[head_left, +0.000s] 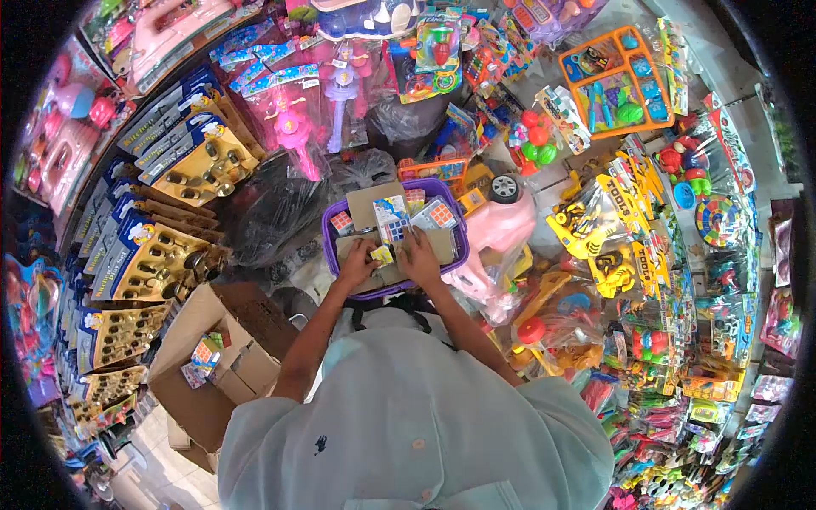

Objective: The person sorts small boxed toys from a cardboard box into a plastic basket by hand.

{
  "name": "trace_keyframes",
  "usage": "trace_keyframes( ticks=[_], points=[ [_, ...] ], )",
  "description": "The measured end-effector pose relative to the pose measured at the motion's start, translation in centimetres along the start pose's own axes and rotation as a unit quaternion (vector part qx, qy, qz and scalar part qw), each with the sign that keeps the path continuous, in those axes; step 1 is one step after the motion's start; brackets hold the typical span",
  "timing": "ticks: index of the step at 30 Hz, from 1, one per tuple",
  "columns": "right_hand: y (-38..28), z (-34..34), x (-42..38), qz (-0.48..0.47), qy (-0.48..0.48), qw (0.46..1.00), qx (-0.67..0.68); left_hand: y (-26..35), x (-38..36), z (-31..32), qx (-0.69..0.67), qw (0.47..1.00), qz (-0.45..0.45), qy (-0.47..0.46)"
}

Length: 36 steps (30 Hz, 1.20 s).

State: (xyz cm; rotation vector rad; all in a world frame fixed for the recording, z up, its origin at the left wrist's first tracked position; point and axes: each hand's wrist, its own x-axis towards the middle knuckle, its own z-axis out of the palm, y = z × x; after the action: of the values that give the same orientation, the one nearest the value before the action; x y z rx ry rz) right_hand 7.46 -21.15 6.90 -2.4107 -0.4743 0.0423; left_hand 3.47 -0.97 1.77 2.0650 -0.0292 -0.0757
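A purple basket (463, 255) stands in front of me, with an open cardboard box (364, 204) and several boxed puzzle cubes in it. My left hand (359, 263) has its fingers closed on a small yellow puzzle cube (382, 255) over the box's flaps. Beside it, my right hand (419, 257) grips the edge of a blue-and-white puzzle cube package (393, 221); its fingertips are partly hidden. Another boxed cube (439, 214) lies at the basket's right, and one more (342, 223) at its left.
A large open carton (187, 408) on the lower left holds a few cube packages (204, 355). Toy kitchen sets (153, 255) hang along the left. A pink toy vehicle (501, 238), yellow tool sets (608, 221) and an orange tray set (618, 82) crowd the right.
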Motion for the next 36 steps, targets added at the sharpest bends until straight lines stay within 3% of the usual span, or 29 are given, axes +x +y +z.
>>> trace_keyframes(
  ticks=[3, 5, 7, 8, 11, 12, 14, 19, 21, 23, 25, 30, 32, 33, 36],
  points=[
    [0.1, -0.2, -1.7, -0.03, -0.012, 0.999, -0.015, 1.3, -1.2, -0.1, 0.013, 0.998, 0.048, 0.05],
    [-0.5, -0.6, -2.8, -0.074, 0.045, 0.995, -0.042, 1.6, -2.1, 0.1, 0.036, 0.992, 0.075, 0.092],
    [-0.8, -1.1, -4.3, -0.036, 0.016, 0.999, 0.012, 2.1, -3.6, -0.7, -0.031, 0.998, -0.021, 0.047],
    [-1.0, -1.1, -4.9, 0.005, -0.012, 0.998, 0.066, 2.6, -4.7, -1.3, -0.025, 0.998, -0.022, 0.052],
    [-1.7, -0.8, -7.2, 0.033, -0.014, 0.998, 0.042, 5.1, -8.9, -3.5, -0.017, 0.999, -0.014, 0.05],
    [-1.7, -0.2, -8.0, -0.035, 0.045, 0.998, -0.009, 6.0, -10.4, -3.9, -0.039, 0.997, -0.018, 0.057],
    [-2.6, -0.2, -9.6, -0.036, 0.03, 0.999, 0.004, 6.0, -13.5, -3.4, -0.089, 0.992, -0.072, 0.054],
    [-4.5, 0.8, -13.8, -0.04, -0.002, 0.998, 0.048, 6.9, -22.2, -2.4, -0.057, 0.992, -0.1, 0.046],
    [-5.8, 1.3, -15.7, -0.012, -0.045, 0.986, 0.158, 7.5, -25.7, -2.1, -0.02, 0.995, -0.094, 0.038],
    [-6.7, 3.4, -17.2, -0.035, -0.023, 0.971, 0.237, 7.7, -29.0, -2.2, -0.052, 0.991, -0.119, 0.032],
    [-7.4, 4.6, -19.0, 0.004, -0.102, 0.958, 0.267, 7.4, -32.7, -2.2, -0.093, 0.985, -0.145, 0.019],
    [-10.6, 5.6, -23.8, -0.099, -0.181, 0.927, 0.312, 6.4, -38.3, -2.6, -0.155, 0.968, -0.184, 0.077],
    [-12.4, 4.9, -25.5, -0.068, -0.242, 0.924, 0.289, 6.7, -39.4, -2.9, -0.143, 0.963, -0.207, 0.092],
    [-13.5, 4.3, -26.1, -0.031, -0.292, 0.918, 0.267, 6.8, -39.6, -2.9, -0.144, 0.963, -0.208, 0.096],
    [-14.1, 5.0, -26.6, -0.1, -0.31, 0.914, 0.24, 7.1, -39.6, -2.9, -0.165, 0.967, -0.154, 0.117]
  ],
)
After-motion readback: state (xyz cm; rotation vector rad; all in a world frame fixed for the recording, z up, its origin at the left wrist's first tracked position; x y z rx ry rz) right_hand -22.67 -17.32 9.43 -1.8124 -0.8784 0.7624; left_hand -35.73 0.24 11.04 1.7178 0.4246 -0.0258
